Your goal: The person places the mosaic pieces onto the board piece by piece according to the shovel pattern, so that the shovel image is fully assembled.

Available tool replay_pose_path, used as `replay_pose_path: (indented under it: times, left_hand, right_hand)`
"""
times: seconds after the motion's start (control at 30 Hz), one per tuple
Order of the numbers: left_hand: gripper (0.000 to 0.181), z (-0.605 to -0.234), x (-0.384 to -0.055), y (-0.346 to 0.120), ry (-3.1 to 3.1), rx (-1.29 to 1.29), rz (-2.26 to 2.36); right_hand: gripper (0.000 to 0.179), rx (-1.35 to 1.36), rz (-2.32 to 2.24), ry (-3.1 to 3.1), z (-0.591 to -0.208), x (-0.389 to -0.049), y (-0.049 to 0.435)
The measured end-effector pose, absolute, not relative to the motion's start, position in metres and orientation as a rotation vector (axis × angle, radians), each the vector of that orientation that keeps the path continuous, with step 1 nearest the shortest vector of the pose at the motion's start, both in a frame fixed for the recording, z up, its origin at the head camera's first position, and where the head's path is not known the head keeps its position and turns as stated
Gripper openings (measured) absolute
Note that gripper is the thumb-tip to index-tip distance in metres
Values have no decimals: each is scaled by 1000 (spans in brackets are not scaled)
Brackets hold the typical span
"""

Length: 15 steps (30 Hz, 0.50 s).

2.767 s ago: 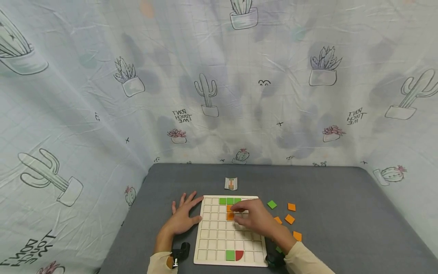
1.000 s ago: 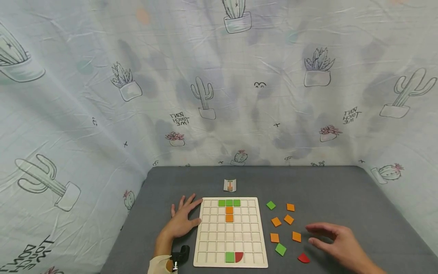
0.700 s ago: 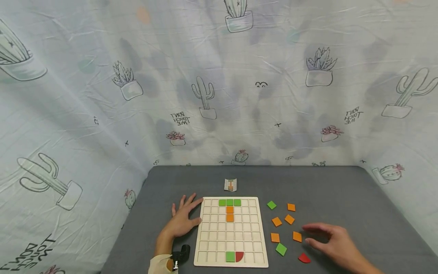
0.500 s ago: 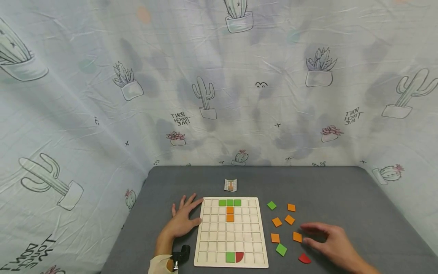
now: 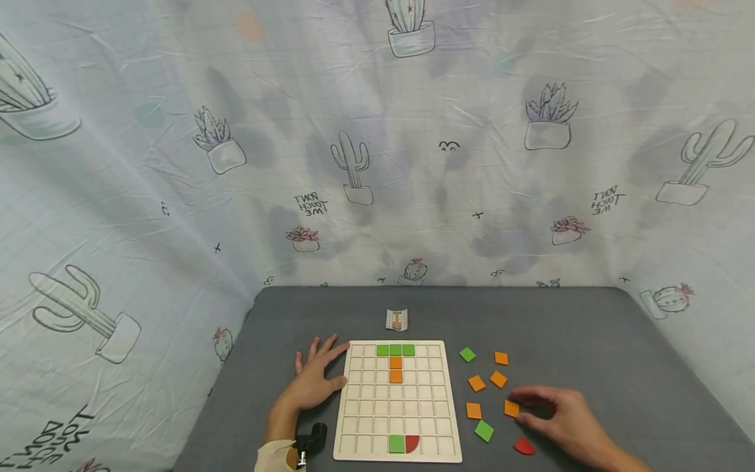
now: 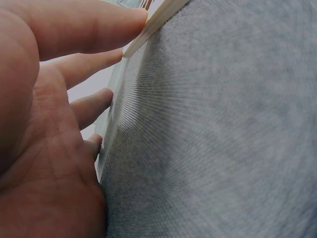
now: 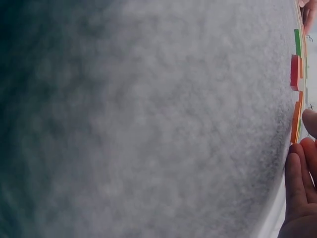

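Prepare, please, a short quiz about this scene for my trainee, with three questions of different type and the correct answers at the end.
1. Count: how many orange tiles lie on the board?
2. True or false: the left hand touches the edge of the board.
3. Choose: which of these is the right hand nearest to?
A) the printed card
B) a loose orange tile
C) a green tile on the board

Key:
1. Two.
2. True; the left wrist view shows the contact.
3. B; that tile lies right beside the hand.
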<state>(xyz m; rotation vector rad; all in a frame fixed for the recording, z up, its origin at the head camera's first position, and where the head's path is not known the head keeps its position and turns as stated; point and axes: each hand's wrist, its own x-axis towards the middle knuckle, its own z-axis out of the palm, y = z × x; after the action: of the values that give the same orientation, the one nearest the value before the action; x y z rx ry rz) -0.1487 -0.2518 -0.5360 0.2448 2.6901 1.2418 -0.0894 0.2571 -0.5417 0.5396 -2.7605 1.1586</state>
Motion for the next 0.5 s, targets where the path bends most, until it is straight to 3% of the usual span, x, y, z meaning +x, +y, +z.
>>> replay_pose_path:
  times: [0.5]
  left_hand:
    - [71,-534,-148,-252,2689,223,1240]
  right_hand:
    - [33,601,1030,-2750,-542,-89,251]
